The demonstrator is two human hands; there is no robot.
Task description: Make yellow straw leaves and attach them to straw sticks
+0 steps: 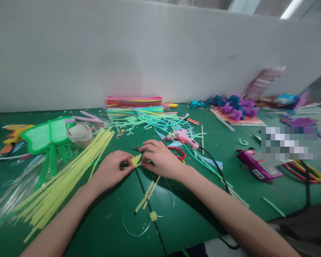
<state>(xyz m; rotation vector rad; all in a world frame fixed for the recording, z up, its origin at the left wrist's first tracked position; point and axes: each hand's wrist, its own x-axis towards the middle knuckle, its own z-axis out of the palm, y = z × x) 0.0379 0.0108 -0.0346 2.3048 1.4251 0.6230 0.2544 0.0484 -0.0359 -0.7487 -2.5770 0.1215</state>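
Observation:
Near the middle of the green table, my left hand [112, 167] pinches a small pointed yellow-green piece [136, 161], apparently shaped from fuzzy stem. Fingers of my right hand [159, 159] close on the same piece from the other side. A dark cord [142, 184] runs from below my fingers toward the front edge. Just below my hands lie a short yellow-green stem [144, 198] and a thin wooden stick [152, 192]. Farther down, a small yellow-green ball [153, 216] rests on the cord with a clear thread around it. Red-handled scissors [178, 152] lie partly behind my right hand.
Yellow-green pipe cleaners [69, 180] spread on the left beside a green fuzzy shape [49, 134] and a yellow glue gun [17, 134]. A pink glue gun [186, 137] trails its cable behind my right forearm. Colored stems [135, 107] stand against the wall; a purple device [256, 164] lies right.

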